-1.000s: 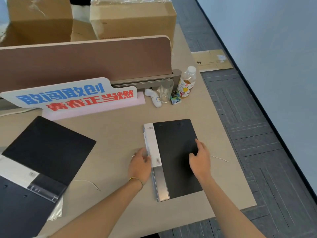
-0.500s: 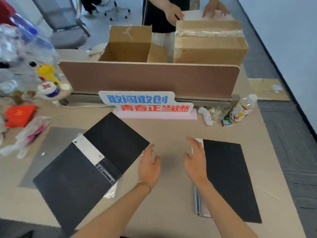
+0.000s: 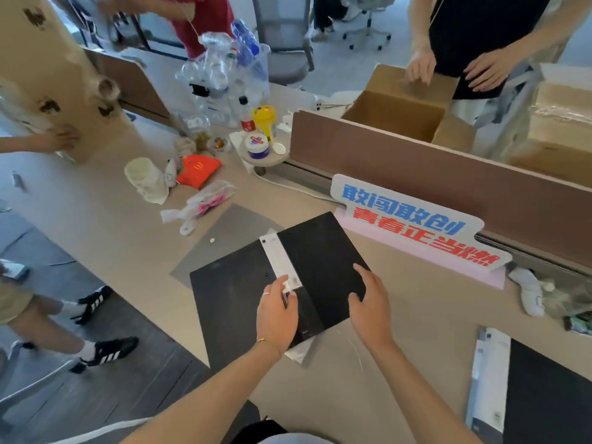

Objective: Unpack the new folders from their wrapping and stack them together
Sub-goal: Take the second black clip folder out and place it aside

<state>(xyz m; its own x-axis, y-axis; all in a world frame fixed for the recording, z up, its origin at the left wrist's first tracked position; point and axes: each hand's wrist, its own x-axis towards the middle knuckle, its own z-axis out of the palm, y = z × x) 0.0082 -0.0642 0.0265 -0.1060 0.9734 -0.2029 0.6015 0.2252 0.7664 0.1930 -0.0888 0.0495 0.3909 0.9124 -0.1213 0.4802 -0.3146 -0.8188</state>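
An open black folder [image 3: 243, 302] lies flat on the desk in front of me, with a white label strip [image 3: 278, 254] along its spine. My left hand [image 3: 277, 315] is on the spine, thumb and forefinger closed around the clear clip bar. My right hand [image 3: 368, 306] grips the outer edge of the folder's right cover, thumb on top. A piece of clear wrapping [image 3: 301, 352] sticks out from under the folder's near edge. A second black folder [image 3: 544, 395], closed, with a white spine, lies at the lower right.
A grey sheet [image 3: 221, 238] lies beyond the open folder. A blue and red sign [image 3: 416, 222] stands against the brown divider [image 3: 448, 174]. Bottles, bags and a red pouch [image 3: 198, 169] clutter the far left. Other people stand around, one at an open cardboard box [image 3: 407, 107].
My view has swung left from the closed folder to the open one. Both hands, which hovered over the bare desk, have landed on the open folder's spine and right cover.
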